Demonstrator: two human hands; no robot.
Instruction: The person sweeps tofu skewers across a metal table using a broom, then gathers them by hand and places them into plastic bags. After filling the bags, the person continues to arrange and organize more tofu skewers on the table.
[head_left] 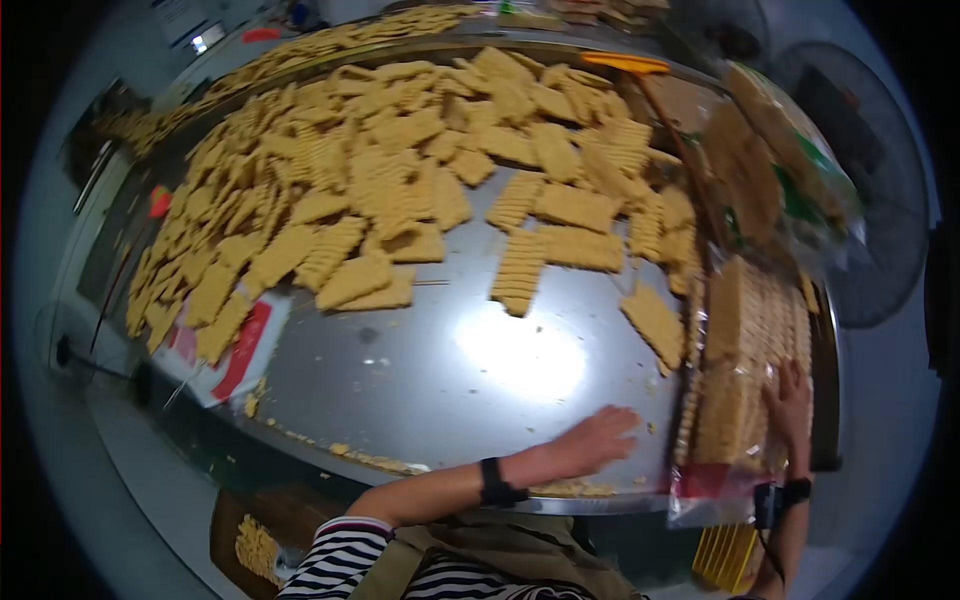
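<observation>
My left hand hovers over the bare front part of the metal table, its fingers stretched out and nothing in it. On the right, my right hand lies with spread fingers on a clear plastic bag filled with stacked rows of yellow noodle-like cakes. The bag's red-marked end points toward me at the table edge. A large heap of loose cakes covers the back and left of the table. One single cake lies between the heap and the bag.
More filled bags stand at the back right beside a round fan. An orange-ended stick lies along the back. A red and white bag is at the left. Below are a yellow basket and a box of crumbs.
</observation>
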